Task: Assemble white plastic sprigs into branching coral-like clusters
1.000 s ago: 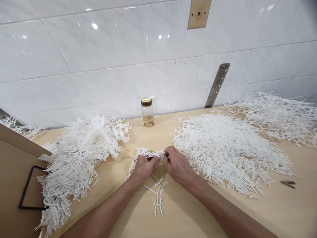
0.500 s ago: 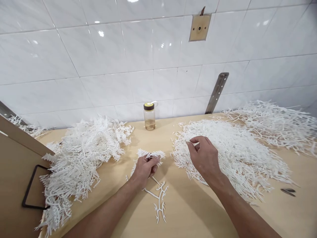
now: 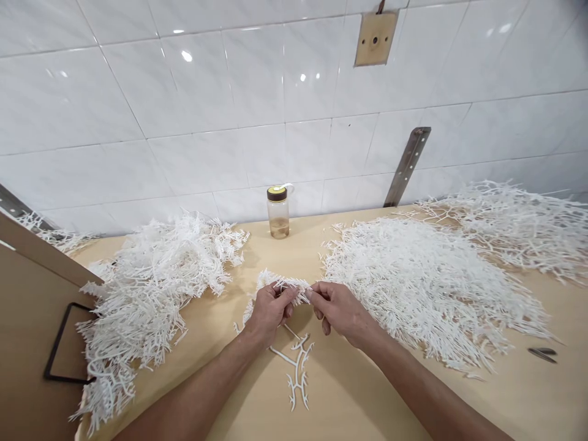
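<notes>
head view: white bristly strand (image 3: 294,283) runs left-to-right between the hands (image 3: 267,311).

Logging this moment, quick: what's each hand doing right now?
Left hand: closed, holding a bunch of white branched pieces.
Right hand: closed at the bunch's edge; whether gripping, unclear.

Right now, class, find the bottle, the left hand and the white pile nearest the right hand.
Bottle (image 3: 278,212), head view: its clear side.
Left hand (image 3: 269,310), head view: back of the hand.
White pile (image 3: 429,282), head view: middle of its top.
</notes>
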The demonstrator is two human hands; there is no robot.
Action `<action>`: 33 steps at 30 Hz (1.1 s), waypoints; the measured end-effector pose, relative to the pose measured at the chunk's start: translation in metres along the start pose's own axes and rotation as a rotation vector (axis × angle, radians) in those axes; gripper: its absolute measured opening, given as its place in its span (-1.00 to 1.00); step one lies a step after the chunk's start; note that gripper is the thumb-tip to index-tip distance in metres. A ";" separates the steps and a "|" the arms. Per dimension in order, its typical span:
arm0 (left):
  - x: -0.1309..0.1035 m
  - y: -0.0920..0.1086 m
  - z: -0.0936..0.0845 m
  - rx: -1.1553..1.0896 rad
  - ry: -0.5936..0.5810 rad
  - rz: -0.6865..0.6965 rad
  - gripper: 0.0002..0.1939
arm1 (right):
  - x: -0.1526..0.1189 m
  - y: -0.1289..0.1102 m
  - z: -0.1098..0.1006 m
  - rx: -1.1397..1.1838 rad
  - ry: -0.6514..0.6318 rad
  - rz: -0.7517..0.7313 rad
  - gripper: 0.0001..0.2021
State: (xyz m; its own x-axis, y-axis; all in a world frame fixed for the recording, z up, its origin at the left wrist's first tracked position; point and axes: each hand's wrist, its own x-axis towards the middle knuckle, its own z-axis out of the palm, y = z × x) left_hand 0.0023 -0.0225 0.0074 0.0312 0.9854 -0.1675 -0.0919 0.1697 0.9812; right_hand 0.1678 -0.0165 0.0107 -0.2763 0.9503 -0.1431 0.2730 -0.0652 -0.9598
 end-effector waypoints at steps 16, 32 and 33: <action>0.003 -0.003 0.003 -0.021 0.066 0.021 -0.62 | -0.002 -0.006 0.007 0.365 -0.075 0.055 -0.64; 0.003 -0.007 0.001 0.050 -0.001 0.063 -0.61 | 0.004 0.004 0.012 0.107 0.156 -0.024 -0.82; 0.003 -0.007 0.001 0.064 0.002 0.073 -0.62 | 0.004 0.003 0.012 0.065 0.178 -0.031 -0.84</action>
State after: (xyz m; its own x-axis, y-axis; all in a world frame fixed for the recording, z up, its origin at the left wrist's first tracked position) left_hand 0.0039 -0.0206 -0.0003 0.0248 0.9951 -0.0959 -0.0299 0.0966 0.9949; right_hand 0.1561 -0.0171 0.0041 -0.1152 0.9906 -0.0735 0.2049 -0.0487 -0.9776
